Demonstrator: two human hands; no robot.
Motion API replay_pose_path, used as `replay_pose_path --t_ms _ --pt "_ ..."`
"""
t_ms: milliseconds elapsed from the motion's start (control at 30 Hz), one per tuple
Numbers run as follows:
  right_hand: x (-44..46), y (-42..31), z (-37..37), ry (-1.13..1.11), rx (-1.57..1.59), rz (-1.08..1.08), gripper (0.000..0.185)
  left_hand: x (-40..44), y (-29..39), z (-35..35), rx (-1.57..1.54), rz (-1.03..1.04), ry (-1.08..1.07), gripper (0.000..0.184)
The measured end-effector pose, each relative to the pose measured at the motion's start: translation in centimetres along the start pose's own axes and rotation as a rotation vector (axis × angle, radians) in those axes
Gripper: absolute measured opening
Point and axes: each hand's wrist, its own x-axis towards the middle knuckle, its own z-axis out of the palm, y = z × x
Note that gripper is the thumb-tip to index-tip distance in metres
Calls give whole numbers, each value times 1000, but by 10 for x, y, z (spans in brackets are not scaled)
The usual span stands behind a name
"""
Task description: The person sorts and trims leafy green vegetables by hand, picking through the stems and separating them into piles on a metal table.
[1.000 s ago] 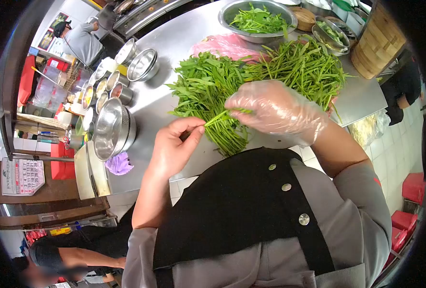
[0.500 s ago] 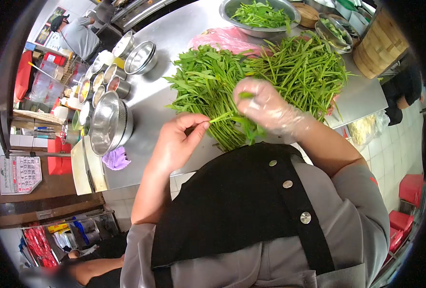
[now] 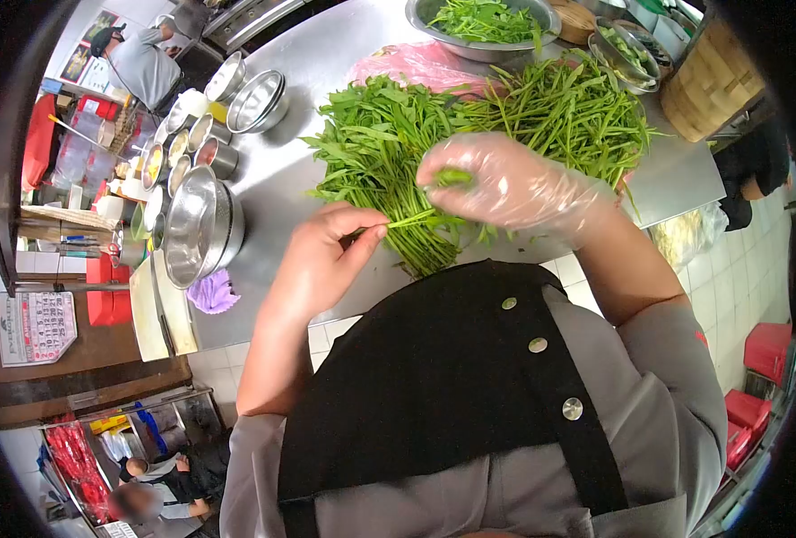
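Thumb and forefinger of my bare left hand point(image 3: 321, 255) pinch the end of a thin green stem of water spinach point(image 3: 405, 221). My right hand point(image 3: 514, 184), in a clear plastic glove, is curled with bits of green showing inside its fingers. It hovers just right of the pinched stem. Beyond both hands lies a leafy bundle of water spinach point(image 3: 375, 134), its stems pointing at me. A second heap point(image 3: 564, 121), mostly stalks, is to its right, partly covered by the gloved hand.
A metal basin of picked leaves point(image 3: 425, 27) stands at the back beside a pink plastic bag point(image 3: 416, 67). Steel bowls point(image 3: 196, 224) and condiment tins line the left. A knife point(image 3: 162, 309) rests on a cutting board point(image 3: 147, 327). A bamboo steamer point(image 3: 712, 81) is far right. Other people are nearby.
My right hand has turned and shifted slightly left. My left hand keeps its pinch on the stem. At the lower left, more of a person has come into view.
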Motion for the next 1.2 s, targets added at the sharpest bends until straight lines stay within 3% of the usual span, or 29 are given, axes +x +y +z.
replay_pose_path --t_ms 33,300,433,467,567,633,700,767,833,900,933,1033,1100,1200 --pt "4 4 6 -2 -84 -171 17 1 1 0 15 11 -8 13" --pt "-2 -2 22 -220 -230 -109 18 1 -1 8 88 115 19 13" --pt "-10 9 36 -145 -169 -64 16 -1 0 16 132 104 -19 15" --pt "-18 35 51 119 -1 -171 15 4 2 17 160 124 -15 15" --pt "-25 60 60 351 159 30 12 1 4 14 217 88 2 17" --pt "-36 54 38 169 553 514 17 7 6 7 303 53 -22 19" --pt "-47 64 39 106 491 476 18 23 10 -1 440 3 -86 21" --pt "-51 56 40 -45 399 434 18 53 24 2 372 237 61 27" --pt "-51 50 48 -117 324 370 18 80 53 3 320 513 367 33" --pt "-53 46 54 -92 267 304 18 95 65 -18 344 541 440 30" --pt "-56 39 50 -103 381 400 17 96 66 -24 357 561 471 30" --pt "-76 51 40 -28 430 406 15 82 29 -23 145 84 234 26" --pt "-88 49 30 30 477 547 15 76 -22 -8 310 -112 106 25" --pt "-101 61 28 68 589 660 16 66 -100 17 311 -299 80 28"
